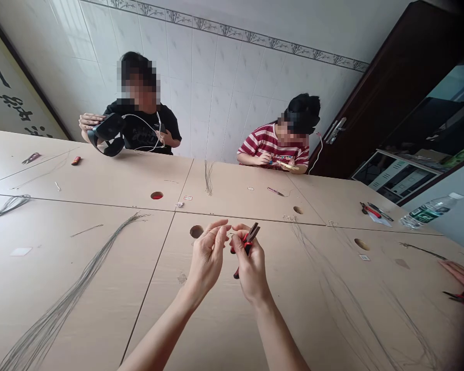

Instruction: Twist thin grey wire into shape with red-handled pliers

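Above the middle of the table, my two hands face each other with their fingertips almost meeting. My right hand (253,265) is wrapped round a pair of pliers (251,235) with red and black handles, its dark jaws pointing up and to the right. The thumb and forefinger of that hand also come together toward the left. My left hand (209,247) is closed, thumb against fingers. Something thin and pale may lie between the fingertips, too small to make out. A long bundle of thin grey wires (95,265) lies to the left of my hands.
Loose wires (342,281) spread across the right side. Across the table (232,324) sit two people; one holds a black headset (107,135). A water bottle (429,211) and red-handled pliers (369,210) are at the far right. Another person's hand (460,273) shows at the right edge.
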`<state>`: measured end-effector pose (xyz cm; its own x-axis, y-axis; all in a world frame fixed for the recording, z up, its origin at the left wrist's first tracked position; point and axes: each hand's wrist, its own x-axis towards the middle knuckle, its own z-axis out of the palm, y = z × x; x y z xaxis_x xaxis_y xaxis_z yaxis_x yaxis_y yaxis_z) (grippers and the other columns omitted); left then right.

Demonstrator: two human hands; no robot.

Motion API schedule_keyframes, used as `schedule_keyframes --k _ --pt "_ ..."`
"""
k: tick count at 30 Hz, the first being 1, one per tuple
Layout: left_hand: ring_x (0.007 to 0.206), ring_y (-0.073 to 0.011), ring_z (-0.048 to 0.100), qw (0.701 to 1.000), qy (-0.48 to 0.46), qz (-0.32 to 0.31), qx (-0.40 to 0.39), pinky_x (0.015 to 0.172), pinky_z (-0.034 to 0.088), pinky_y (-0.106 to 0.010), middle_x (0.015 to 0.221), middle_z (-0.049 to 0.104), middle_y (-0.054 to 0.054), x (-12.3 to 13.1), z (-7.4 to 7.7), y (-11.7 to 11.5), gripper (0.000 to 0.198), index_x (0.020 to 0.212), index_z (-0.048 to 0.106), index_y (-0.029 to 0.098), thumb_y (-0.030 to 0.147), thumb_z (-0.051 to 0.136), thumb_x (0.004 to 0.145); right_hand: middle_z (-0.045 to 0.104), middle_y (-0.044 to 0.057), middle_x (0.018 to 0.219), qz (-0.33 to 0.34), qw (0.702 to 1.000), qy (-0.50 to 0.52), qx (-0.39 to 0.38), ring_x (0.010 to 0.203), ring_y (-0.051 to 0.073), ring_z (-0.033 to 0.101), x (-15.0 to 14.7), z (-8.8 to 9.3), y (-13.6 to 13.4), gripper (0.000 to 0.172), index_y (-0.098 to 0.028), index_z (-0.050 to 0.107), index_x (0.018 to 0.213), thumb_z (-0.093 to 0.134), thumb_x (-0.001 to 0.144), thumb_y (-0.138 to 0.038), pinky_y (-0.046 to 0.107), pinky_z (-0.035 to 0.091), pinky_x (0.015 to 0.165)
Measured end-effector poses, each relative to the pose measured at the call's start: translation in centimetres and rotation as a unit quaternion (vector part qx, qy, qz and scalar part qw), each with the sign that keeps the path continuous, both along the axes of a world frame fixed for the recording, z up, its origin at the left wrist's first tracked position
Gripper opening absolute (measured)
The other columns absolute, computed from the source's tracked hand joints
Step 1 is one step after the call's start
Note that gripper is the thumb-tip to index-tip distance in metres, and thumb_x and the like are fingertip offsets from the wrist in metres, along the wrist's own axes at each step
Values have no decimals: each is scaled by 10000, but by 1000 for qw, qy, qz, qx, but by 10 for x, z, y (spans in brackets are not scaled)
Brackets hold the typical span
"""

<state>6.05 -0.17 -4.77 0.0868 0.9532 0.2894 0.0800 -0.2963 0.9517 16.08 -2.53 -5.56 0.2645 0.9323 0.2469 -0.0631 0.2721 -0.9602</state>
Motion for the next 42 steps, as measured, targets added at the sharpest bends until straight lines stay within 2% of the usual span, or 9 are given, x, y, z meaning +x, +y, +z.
schedule_keyframes --k 5,10,17,22,36,42 --pt "727 -147 580 1000 17 -4 -8 638 446 -251 952 684 -67 -1 8 -4 308 855 670 173 358 438 938 506 53 1082 -2 1000 -17 1 736 128 490 2 -1 -1 239 -205 547 790 566 906 -413 279 445 717" --pt "581 -115 444 995 11 -32 -94 543 357 -233 682 594 4 -10 17 -4 178 742 598 176 267 491 851 517 50 1117 4 1000 -26 -9 733 129 493 3 -1 -1 227 -210 569 800 572 900 -413 285 431 716" --pt "548 -85 341 983 -34 -58 -170 529 286 -231 667 546 23 -18 17 2 153 632 519 168 233 518 770 528 53 1074 24 998 -49 -18 839 162 496 4 -9 0 218 -211 573 793 567 906 -398 308 399 767" --pt "500 -67 267 974 -68 -58 -207 511 242 -239 601 488 37 -20 24 3 192 544 472 164 237 524 714 505 46 1043 44 996 -77 -20 860 163 502 5 -7 0 223 -205 559 798 544 924 -389 303 391 785" --pt "509 -68 247 973 -54 -59 -216 507 184 -246 569 417 50 -20 22 3 182 547 460 163 233 512 706 497 47 951 34 985 -167 35 984 181 505 5 -4 1 191 -213 503 845 468 964 -358 313 425 861" --pt "513 -71 250 974 -48 -58 -216 504 175 -251 570 411 49 -20 20 5 183 553 459 165 244 507 711 483 39 930 32 981 -185 39 997 183 505 6 -3 0 183 -217 494 844 464 968 -349 301 432 827"
